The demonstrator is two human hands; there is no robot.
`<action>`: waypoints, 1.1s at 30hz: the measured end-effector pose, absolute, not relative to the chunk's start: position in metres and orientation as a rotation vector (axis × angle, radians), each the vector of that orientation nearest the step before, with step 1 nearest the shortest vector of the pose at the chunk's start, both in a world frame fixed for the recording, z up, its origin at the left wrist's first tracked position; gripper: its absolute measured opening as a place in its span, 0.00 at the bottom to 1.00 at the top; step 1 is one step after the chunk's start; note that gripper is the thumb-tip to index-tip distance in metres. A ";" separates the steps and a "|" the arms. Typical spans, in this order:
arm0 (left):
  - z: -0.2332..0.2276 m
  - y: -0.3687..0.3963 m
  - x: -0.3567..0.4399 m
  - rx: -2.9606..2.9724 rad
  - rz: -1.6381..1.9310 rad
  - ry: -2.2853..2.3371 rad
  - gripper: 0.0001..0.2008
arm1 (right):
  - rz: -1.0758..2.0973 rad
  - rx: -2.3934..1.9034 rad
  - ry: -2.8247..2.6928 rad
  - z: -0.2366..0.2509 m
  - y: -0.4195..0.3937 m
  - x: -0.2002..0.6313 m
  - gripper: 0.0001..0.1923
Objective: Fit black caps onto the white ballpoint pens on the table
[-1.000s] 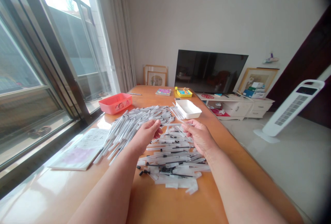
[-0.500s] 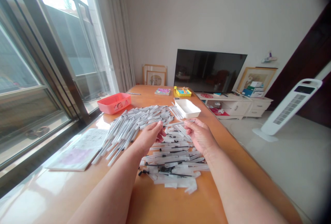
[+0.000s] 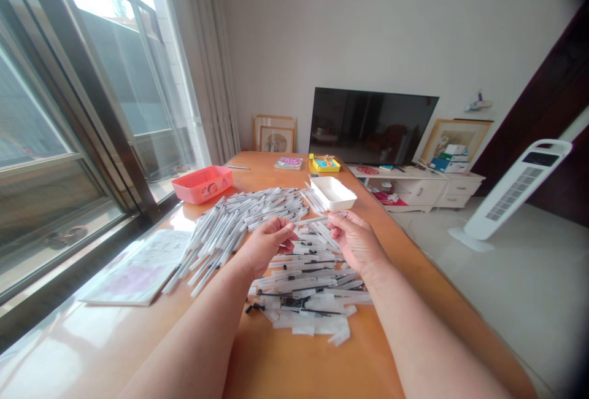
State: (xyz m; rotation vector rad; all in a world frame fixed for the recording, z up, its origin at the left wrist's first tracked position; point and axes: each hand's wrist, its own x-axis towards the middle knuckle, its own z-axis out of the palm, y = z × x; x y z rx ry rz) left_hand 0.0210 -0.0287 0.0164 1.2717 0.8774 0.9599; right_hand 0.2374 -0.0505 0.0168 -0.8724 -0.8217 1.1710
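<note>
My right hand (image 3: 352, 236) is closed in a pinch on a slim pale pen (image 3: 313, 221), which lies level and points left. My left hand (image 3: 271, 239) is closed, thumb against fingers, right by the pen's left end; whatever its fingertips hold is hidden or too small to name. Below both hands spreads a heap of pen parts (image 3: 308, 282), with clear and white pieces and thin black sticks. Beyond my left hand lies a pile of pale pens with dark ends (image 3: 221, 227).
A red plastic basket (image 3: 202, 185) stands at the far left of the wooden table (image 3: 285, 368). A white tray (image 3: 334, 193) sits behind my right hand. At left lies a notebook (image 3: 138, 270); farther back are a booklet (image 3: 288, 164) and a yellow box (image 3: 324, 163).
My left hand has turned and shifted slightly right, bringing its fingertips to the pen's left end. My right hand keeps the pen in nearly the same place.
</note>
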 end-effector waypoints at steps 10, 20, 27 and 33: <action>0.016 -0.028 0.021 1.307 0.901 1.005 0.23 | 1.137 -0.865 -0.801 0.016 -0.047 0.241 0.13; 0.020 -0.031 0.021 1.531 0.912 1.212 0.14 | 0.781 -1.183 -1.059 0.018 -0.054 0.241 0.15; 0.011 -0.026 0.020 1.752 0.869 1.312 0.13 | 0.687 -1.185 -1.040 0.018 -0.052 0.244 0.19; -0.002 -0.012 0.012 1.990 0.814 1.633 0.10 | 0.581 -1.076 -0.798 0.019 -0.043 0.259 0.16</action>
